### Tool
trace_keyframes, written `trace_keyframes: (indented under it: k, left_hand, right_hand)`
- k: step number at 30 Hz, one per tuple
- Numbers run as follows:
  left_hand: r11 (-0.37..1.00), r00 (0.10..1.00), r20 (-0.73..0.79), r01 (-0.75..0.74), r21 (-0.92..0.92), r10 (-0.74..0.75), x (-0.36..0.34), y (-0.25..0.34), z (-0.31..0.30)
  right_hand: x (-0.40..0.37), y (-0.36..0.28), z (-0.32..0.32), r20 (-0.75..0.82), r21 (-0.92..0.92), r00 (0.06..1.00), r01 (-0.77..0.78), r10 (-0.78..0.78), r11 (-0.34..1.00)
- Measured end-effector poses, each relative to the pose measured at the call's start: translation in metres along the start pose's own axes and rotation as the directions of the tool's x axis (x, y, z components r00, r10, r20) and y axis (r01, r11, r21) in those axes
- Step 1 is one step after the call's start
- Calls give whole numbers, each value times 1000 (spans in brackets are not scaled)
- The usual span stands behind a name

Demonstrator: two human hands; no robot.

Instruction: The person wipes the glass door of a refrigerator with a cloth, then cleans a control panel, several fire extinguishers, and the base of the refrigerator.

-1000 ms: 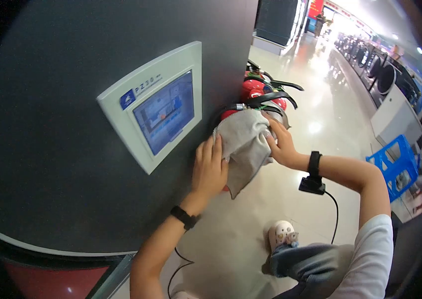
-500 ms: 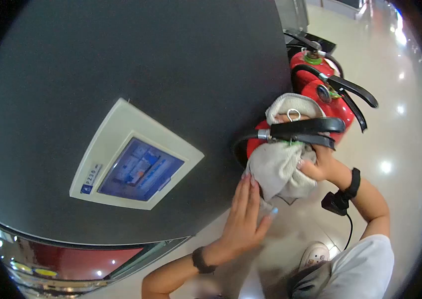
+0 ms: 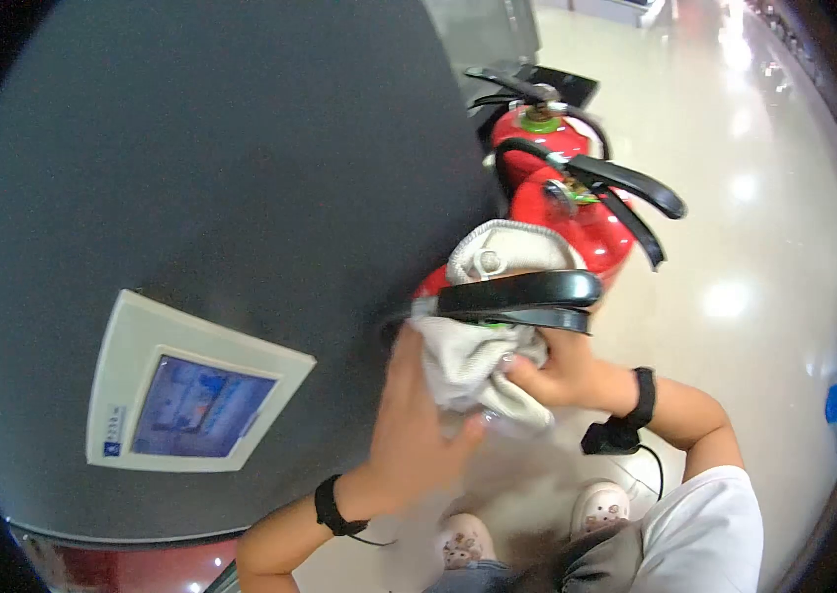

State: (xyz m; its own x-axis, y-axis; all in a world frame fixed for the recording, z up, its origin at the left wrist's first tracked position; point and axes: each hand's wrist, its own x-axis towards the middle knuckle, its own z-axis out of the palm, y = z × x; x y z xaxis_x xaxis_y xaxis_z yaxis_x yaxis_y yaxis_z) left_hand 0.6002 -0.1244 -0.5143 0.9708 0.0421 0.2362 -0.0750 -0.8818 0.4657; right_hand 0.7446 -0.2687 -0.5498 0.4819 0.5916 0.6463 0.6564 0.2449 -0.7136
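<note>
A light grey cloth (image 3: 463, 358) with a stitched edge is wrapped round the neck of the nearest red fire extinguisher (image 3: 428, 284), below its black handle (image 3: 517, 292). My right hand (image 3: 562, 371) grips the cloth from the right, thumb on top and fingers partly hidden under the handle. At the cloth's left side is my left hand (image 3: 414, 435), blurred, its fingers stretched upward and thumb apart. A ring-shaped pin (image 3: 489, 262) shows above the handle. The extinguisher's lower body is mostly hidden.
Two more red extinguishers, a middle one (image 3: 591, 232) and a farther one (image 3: 540, 136), stand close behind along a dark curved panel (image 3: 241, 148). The panel carries a framed screen (image 3: 196, 405). My shoes (image 3: 600, 507) are on the shiny floor (image 3: 715, 356).
The view has shifted, so the extinguishers appear farther left and the screen lower. My left hand has moved up along the cloth's left side. My right hand keeps its grip on the cloth.
</note>
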Motion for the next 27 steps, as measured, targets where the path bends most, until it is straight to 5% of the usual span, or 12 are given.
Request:
trace_keyframes:
  k: [2,4,6,8,10,18,20,22,25,26,27]
  left_hand:
    - [999,997,-46,-54,-4,54,12,-12,8]
    - [997,993,-88,-80,9,80,30,-34,23]
    - [993,981,-185,-72,-95,53,45,-34,29]
    - [978,937,-321,-178,-106,136,54,-42,40]
    - [980,896,-427,-179,-91,124,-1,-10,12]
    - [924,857,-454,-348,-158,245,-25,0,13]
    - [911,860,-391,-398,-112,328,-43,12,9]
    - [890,857,-314,-450,-73,408,-47,31,-4]
    - [840,812,-362,-529,-124,458,-36,51,-21]
    - [771,688,-371,-619,148,623,-30,21,2]
    - [822,748,-399,-569,29,531,-14,15,-1]
  right_hand:
    - [-14,-4,4,-82,-116,994,-78,69,990]
    - [-26,0,3,-42,-43,959,-281,279,959]
    - [-30,6,3,-163,-320,986,-19,-36,947]
    - [-46,16,1,-103,-324,994,10,-45,946]
    - [-71,-31,18,35,-382,979,201,-203,902]
    - [-80,-18,29,104,-336,955,295,-276,894]
    - [-107,7,34,350,-189,870,429,-348,883]
    - [-103,-1,24,162,31,814,561,-558,827]
    - [-52,-41,-13,-13,-358,805,550,-593,754]
    - [-30,-55,-26,-48,-509,803,492,-594,706]
    - [-11,-65,-34,-60,-617,807,432,-587,657]
